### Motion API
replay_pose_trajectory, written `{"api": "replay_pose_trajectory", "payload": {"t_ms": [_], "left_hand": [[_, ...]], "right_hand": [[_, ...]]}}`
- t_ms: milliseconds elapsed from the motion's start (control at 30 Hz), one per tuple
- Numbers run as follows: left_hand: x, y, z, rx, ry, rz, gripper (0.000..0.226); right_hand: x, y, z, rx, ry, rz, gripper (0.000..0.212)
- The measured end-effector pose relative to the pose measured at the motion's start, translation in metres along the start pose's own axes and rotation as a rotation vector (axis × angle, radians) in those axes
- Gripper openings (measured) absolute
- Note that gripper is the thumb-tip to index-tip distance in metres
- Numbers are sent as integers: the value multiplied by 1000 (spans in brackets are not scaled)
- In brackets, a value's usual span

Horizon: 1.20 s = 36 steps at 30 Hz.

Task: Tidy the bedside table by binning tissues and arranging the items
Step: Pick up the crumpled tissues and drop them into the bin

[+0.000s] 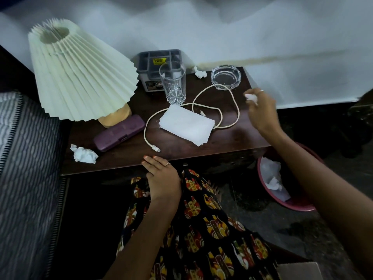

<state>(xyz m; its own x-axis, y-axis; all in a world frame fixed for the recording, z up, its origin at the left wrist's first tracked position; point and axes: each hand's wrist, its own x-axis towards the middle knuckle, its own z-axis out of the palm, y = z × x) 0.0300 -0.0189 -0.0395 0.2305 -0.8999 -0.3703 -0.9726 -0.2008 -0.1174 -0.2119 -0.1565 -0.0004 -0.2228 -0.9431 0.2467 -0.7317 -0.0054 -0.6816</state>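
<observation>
My right hand (261,111) hovers over the right edge of the dark bedside table (232,142), its fingers closed on a crumpled white tissue (251,98). My left hand (161,176) rests flat on the table's front edge with nothing in it. Another crumpled tissue (83,154) lies at the front left corner. A small one (200,73) sits at the back by the wall. A flat white tissue (186,125) lies in the middle, inside a looped white cable (220,116). The red bin (290,203) with tissues inside stands on the floor to the right.
A pleated cream lamp (80,71) stands at the back left, a purple case (119,133) in front of it. A tall glass (172,83), a grey box (157,63) and a glass ashtray (226,76) line the back. The bed (26,168) borders the left.
</observation>
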Motion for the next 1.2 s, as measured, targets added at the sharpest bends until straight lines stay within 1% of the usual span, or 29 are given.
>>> {"api": "replay_pose_trajectory", "payload": {"t_ms": [67, 167, 233, 300, 400, 500, 533, 633, 700, 733, 833, 900, 967, 1067, 1133, 1200], "left_hand": [[0, 0, 0, -12, -5, -1, 59], [0, -1, 0, -6, 0, 0, 60], [-1, -1, 0, -5, -6, -1, 60], [-1, -3, 0, 3, -6, 2, 61], [-2, -4, 0, 4, 1, 23, 65], [-2, -5, 1, 8, 4, 32, 68], [-2, -5, 0, 8, 4, 30, 68], [-3, -5, 0, 23, 1, 33, 70], [-3, -5, 0, 35, 0, 35, 70], [-3, -5, 0, 38, 1, 34, 70], [-3, -4, -1, 46, 2, 32, 72], [-4, -3, -2, 40, -8, 28, 77], [-4, -2, -3, 27, -8, 25, 78], [-4, -3, -2, -4, -6, 18, 78], [-4, -3, -2, -18, -9, 16, 77], [-4, -3, -4, -32, -15, 7, 77]], "right_hand": [[-14, 22, -22, -8, 87, 39, 27], [-42, 63, -50, -3, 163, 205, 24], [-64, 95, -63, 3, 147, 341, 24], [-85, 126, -70, 30, 93, 507, 24], [-111, 163, -73, 149, 5, 762, 27], [-132, 184, -70, 252, -35, 935, 20], [-137, 188, -68, 275, -40, 981, 17], [-146, 195, -65, 376, 31, 1109, 29], [-148, 197, -64, 458, 77, 1163, 21], [-148, 198, -64, 495, 91, 1181, 19], [-143, 197, -63, 544, 106, 1199, 31], [-138, 193, -62, 495, 107, 1208, 38], [-133, 188, -63, 434, 89, 1178, 36], [-122, 176, -62, 331, 49, 1076, 39], [-108, 160, -60, 295, 52, 998, 37], [-89, 132, -57, 263, 94, 849, 32]]}}
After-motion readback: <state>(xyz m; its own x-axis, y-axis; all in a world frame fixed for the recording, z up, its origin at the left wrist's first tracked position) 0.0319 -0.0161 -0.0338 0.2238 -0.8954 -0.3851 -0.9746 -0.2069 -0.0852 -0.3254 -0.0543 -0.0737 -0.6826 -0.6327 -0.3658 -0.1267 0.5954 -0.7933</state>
